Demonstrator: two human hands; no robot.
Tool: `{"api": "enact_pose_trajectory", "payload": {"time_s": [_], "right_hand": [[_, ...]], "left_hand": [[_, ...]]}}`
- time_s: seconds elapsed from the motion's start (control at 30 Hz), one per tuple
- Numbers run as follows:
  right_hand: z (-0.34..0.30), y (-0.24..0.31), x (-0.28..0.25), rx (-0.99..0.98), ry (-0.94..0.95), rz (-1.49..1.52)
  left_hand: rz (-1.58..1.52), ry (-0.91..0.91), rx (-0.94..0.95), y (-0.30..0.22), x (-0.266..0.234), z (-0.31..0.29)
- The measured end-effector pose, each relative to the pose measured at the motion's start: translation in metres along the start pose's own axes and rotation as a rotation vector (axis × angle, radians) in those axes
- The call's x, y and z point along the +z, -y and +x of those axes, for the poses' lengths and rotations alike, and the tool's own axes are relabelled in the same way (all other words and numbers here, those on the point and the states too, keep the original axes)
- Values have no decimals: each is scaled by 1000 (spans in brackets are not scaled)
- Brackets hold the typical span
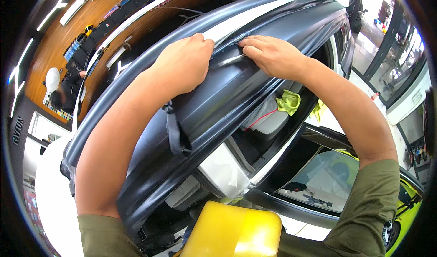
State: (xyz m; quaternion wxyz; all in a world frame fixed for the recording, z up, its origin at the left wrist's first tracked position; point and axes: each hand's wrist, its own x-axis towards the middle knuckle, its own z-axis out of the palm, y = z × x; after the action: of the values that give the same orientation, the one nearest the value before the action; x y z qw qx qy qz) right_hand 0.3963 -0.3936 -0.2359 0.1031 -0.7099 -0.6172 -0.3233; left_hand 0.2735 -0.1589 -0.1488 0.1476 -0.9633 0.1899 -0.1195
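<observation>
A sheet of dark satin wrap film (214, 86) lies loosely draped in long folds over the roof of a white car. Both my arms reach across it. My left hand (187, 63) is closed in a fist-like pinch at the film's raised edge, beside a bare white strip of roof (223, 25). To its right, my right hand (273, 56) curls its fingers on the same film edge; its fingertips are partly hidden by the fold. A strip of light falls on the film between the hands. Below my left wrist, a dark strap-like piece (175, 131) dangles over the film.
The car door (314, 175) stands open towards me. A yellow-green cloth (288, 103) lies on a grey seat inside. A yellow block-shaped object (232, 229) is close below me. Another person (70, 90) is beyond the car at left; a bright green car (407, 207) is at right.
</observation>
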Motion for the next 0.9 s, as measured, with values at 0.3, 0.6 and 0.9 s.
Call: {"api": "enact_pose_trajectory", "payload": {"time_s": [0.3,0.6,0.9], "right_hand": [[-14,-22,3,8,-80,-27],[-6,-18,4,43,-108,-7],[23,23,1,-27,-171,-15]], "left_hand": [[-239,-140,73,10,15,30],[-267,-74,-38,6,1,21],[3,321,-167,18,-41,-66]]}}
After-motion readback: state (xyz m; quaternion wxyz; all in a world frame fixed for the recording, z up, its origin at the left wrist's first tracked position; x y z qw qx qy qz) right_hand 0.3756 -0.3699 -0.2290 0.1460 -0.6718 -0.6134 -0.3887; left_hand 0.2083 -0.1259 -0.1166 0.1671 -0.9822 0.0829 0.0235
